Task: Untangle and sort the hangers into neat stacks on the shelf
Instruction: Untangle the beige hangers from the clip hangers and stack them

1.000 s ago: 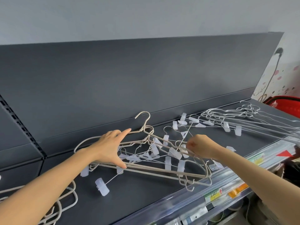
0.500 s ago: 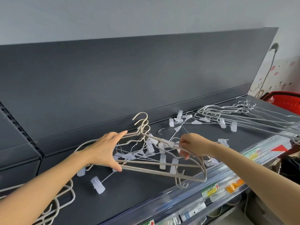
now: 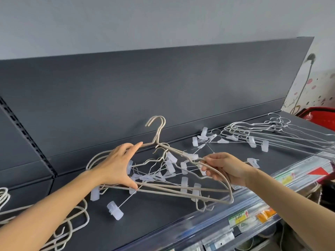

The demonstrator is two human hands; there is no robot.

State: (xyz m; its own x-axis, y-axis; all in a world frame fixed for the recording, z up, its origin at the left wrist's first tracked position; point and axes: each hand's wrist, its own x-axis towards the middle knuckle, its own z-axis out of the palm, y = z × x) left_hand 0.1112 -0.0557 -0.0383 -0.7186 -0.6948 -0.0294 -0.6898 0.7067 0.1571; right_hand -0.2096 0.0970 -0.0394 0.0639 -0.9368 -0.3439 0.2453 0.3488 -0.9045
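On shelf (image 3: 154, 223), beige hangers (image 3: 159, 132) left-right, hooks rearward.

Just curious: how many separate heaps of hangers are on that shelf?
3: a beige heap at far left, the tangle that the left hand touches and the right hand grips, a white stack at right. More may lie out of view.

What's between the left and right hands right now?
Head view: tangled thin wire hangers with translucent plastic clips, under the beige coated hangers that the right hand grips and left hand touches.
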